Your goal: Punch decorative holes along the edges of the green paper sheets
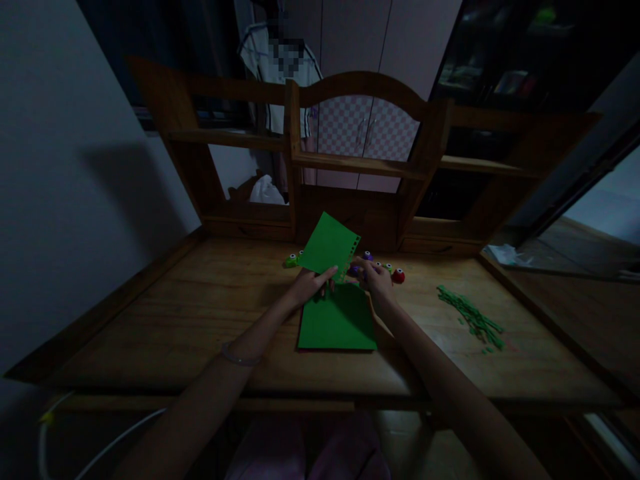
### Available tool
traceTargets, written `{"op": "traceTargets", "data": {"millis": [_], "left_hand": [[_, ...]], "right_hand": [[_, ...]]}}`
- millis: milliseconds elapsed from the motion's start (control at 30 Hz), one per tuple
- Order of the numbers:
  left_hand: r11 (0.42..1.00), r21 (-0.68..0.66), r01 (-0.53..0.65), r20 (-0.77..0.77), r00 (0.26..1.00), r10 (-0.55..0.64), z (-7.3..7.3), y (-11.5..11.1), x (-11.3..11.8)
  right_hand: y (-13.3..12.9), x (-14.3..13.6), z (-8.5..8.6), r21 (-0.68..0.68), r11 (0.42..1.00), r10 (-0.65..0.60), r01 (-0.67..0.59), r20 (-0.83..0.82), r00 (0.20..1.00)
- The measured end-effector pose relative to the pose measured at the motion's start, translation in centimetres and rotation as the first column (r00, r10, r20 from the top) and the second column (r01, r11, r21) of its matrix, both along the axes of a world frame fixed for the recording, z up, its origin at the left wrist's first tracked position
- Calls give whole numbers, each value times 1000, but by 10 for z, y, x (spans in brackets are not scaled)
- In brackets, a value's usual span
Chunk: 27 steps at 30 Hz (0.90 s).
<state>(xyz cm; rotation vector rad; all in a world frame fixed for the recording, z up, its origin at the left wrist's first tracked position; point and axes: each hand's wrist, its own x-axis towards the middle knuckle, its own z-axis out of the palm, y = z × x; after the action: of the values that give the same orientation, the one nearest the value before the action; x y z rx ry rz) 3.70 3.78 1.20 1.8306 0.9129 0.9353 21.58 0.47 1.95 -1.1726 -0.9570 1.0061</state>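
A green sheet (327, 245) with a row of small square holes along its right edge is raised at a tilt above the table. My left hand (311, 287) grips its lower corner, thumb on top and fingers beneath. At the holed edge, my right hand (376, 280) has its fingers drawn together in a pinch; whatever is between the fingertips is too small to make out. Below both hands, a flat green stack or pad (337, 323) lies on the table. Its far edge is partly covered by my hands.
Small toys with eyes stand behind my hands, among them a green one (291, 261), a purple one (368, 255) and a red one (399, 276). Green strips and bits (470, 315) lie in a heap to the right. A wooden shelf unit (360, 163) rises along the table's back.
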Motion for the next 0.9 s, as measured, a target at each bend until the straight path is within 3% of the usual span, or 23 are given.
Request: {"op": "traceTargets", "data": {"millis": [267, 500, 900], "left_hand": [[999, -36, -35, 6, 999, 35, 2, 0, 1], [999, -47, -9, 12, 1000, 10, 5, -2, 1], [998, -61, 29, 34, 999, -27, 1, -1, 1]], "right_hand": [[-2, 0, 0, -20, 1000, 22, -21, 49, 999], [-1, -2, -6, -3, 990, 138, -138, 63, 988], [-1, -3, -8, 33, 993, 108, -111, 82, 991]]}}
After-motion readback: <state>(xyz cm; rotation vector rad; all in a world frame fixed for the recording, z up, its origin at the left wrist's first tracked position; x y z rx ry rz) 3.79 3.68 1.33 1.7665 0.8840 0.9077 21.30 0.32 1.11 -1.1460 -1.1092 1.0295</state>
